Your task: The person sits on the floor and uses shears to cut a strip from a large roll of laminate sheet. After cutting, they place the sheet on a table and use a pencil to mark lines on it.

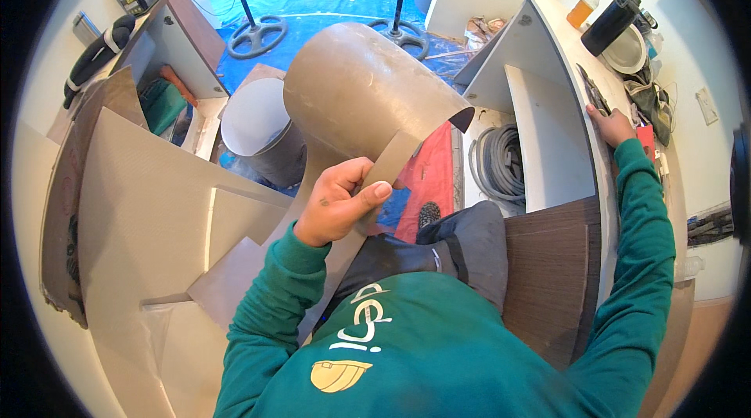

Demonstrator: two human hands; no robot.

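My left hand [344, 203] is closed around a narrow brown strip [393, 160], thumb on top and fingers underneath. Behind it, a large brown flexible sheet [364, 85] curls over into a wide roll; whether the strip is part of this sheet I cannot tell. My right arm reaches out to the cabinet top on the right. There my right hand [614, 127] has its fingers closed on the near end of a dark metal hand tool [592, 89], which resembles snips or pliers and lies on that top.
A black bottle [612, 24], an orange drink bottle [584, 8] and a bag [651, 101] crowd the right cabinet top. Coiled grey hose [499, 163] sits inside the cabinet. A bucket [262, 132], large flat panels [141, 207] and a standing fan [249, 11] are left and ahead.
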